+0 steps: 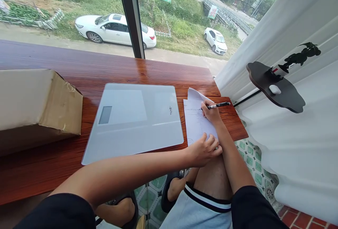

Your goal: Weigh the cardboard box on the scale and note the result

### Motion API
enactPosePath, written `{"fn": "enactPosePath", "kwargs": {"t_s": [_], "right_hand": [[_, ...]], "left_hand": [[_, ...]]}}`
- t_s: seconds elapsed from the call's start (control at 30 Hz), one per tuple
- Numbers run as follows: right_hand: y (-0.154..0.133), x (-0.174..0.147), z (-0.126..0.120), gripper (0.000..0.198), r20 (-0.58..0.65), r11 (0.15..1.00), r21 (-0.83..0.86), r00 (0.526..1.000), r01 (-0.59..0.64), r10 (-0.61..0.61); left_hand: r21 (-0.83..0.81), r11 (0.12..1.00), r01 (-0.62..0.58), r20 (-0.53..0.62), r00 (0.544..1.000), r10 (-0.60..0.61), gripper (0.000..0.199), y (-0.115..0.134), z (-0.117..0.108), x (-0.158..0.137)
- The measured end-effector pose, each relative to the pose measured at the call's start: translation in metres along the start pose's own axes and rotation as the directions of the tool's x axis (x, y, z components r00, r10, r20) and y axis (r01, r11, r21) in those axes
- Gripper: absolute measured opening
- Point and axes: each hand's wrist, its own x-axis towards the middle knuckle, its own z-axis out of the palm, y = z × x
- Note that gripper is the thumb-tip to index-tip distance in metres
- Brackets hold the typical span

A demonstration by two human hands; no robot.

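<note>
A white notepad [196,125] with rows of handwriting lies near the right end of the table, its top page curled up at the far edge. In my right hand [210,112] is a black pen [220,105], its tip touching the page near the upper part. My left hand [204,150] lies over the pad's lower right corner, by the table's front edge and above my knee. Its fingers are curled at the paper's edge; the fingertips are partly hidden. Left of the pad lies a large pale grey flat panel [139,119] with a small grey rectangle and lettering.
A cardboard box [60,105] stands on the left of the reddish wooden table [97,172]. On the right, a dark wavy-edged stand [287,97] carries a potted plant [280,71] and a white rounded object [275,89]. White curtains [298,144] hang behind it. A window lies beyond the table.
</note>
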Motion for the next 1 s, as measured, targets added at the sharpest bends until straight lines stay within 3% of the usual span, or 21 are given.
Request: {"fn": "enactPosePath", "kwargs": {"t_s": [0.43, 0.83, 1.0], "right_hand": [[0.0, -0.0003, -0.0007, 0.034, 0.005, 0.998, 0.038, 0.999, -0.048, 0.048], [-0.0032, 0.0001, -0.0002, 0.032, -0.014, 1.0, -0.005, 1.0, 0.001, -0.001], [-0.002, -0.0002, -0.0008, 0.031, -0.012, 0.998, 0.036, 0.999, -0.042, 0.043]], "left_hand": [[-0.01, 1.0, -0.004, 0.009, 1.0, 0.004, 0.036, 0.0006, 0.0, 0.0001], [0.004, 1.0, -0.003, 0.003, 1.0, 0.003, 0.036, 0.001, -0.0015, 0.0005], [0.005, 1.0, -0.009, 0.014, 1.0, 0.009, 0.036, 0.0006, -0.0022, 0.0002]]}}
